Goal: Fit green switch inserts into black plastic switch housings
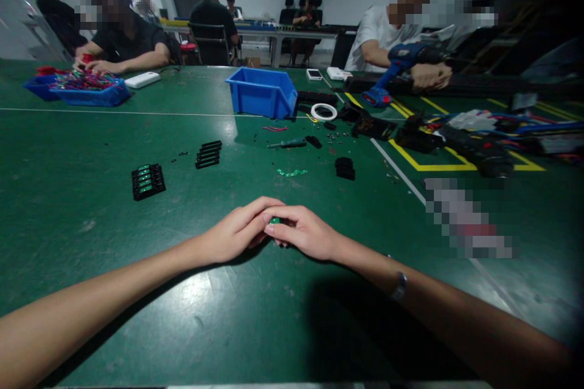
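Above the near middle of the green table, my left hand [235, 234] and my right hand [312, 234] meet at the fingertips. Both are closed around a small green piece [274, 220], apparently a little circuit board; the fingers cover most of it. Further out lies a row of small green boards [292, 172]. On the left sits a black slotted holder [148, 181] with several green boards in it, and near it a group of slim black frames [208, 154]. A small stack of black parts [344, 168] is to the right.
A blue bin [262, 94] stands ahead, with a screwdriver [289, 143], loose screws and a white tape ring [323, 112] nearer me. Power drills [479, 149] and cables lie right. Opposite, one person handles wires by a blue tray [91, 94]; another holds a blue drill [396, 67].
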`<control>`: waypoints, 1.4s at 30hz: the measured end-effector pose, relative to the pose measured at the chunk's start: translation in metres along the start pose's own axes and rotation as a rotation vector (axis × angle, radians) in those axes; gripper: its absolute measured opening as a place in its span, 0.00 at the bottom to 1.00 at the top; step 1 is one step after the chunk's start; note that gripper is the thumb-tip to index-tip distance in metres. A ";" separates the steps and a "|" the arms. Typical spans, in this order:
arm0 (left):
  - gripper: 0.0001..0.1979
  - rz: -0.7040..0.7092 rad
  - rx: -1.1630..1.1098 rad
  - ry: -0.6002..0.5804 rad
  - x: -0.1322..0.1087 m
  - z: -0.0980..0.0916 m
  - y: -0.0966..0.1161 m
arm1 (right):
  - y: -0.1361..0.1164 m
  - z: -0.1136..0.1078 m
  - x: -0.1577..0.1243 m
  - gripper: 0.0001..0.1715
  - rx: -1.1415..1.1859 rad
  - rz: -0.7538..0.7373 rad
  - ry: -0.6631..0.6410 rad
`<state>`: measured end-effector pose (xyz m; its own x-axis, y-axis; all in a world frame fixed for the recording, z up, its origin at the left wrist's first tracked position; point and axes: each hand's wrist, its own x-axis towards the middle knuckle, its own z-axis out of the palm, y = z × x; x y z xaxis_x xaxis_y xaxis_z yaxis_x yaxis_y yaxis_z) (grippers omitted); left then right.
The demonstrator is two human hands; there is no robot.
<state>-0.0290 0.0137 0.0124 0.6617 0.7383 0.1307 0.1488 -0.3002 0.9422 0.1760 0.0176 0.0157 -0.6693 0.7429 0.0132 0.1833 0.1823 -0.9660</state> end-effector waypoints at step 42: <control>0.19 -0.009 0.008 -0.002 0.000 -0.001 0.000 | -0.001 -0.001 0.001 0.09 -0.015 -0.010 -0.007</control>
<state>-0.0294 0.0141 0.0125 0.6619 0.7397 0.1215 0.1606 -0.2983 0.9408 0.1761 0.0188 0.0165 -0.6759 0.7367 0.0210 0.1871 0.1991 -0.9619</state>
